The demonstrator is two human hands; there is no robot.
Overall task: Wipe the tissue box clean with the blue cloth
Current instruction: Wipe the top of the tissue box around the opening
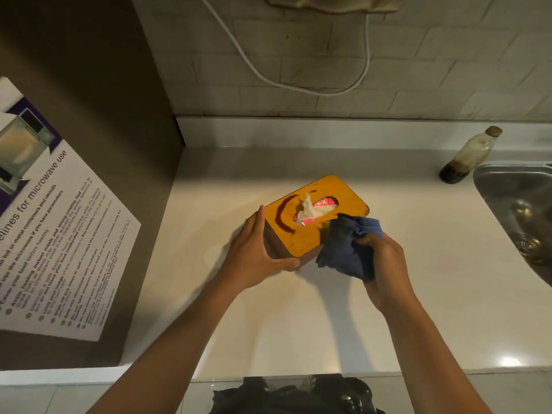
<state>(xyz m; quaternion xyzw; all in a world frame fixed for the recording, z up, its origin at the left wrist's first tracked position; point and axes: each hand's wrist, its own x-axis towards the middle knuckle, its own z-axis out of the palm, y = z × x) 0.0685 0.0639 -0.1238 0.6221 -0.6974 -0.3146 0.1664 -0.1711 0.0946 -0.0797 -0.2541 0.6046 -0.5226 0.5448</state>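
Tissue box [316, 218]: wooden lid, on the white counter [298, 318], long axis running from near-left to far-right; holds a pink tissue pack, one white tissue [307, 209] poking up through the oval slot

Red-brown smear [285, 215]: curved streak on the lid, left of the slot, unwiped

Left hand [257, 255]: fingers nearly straight along the box's left end, thumb curled round its near corner, steadying it

Right hand [382, 264]: clenched round the bunched blue cloth [349, 246], which overlaps the lid's near-right edge; the smear lies to the cloth's left, across the slot, so the wipe likely sweeps leftward

Sink [513, 198]: far right, contents not clear

Bottle [469, 156]: upright beside the sink, dark residue at its bottom
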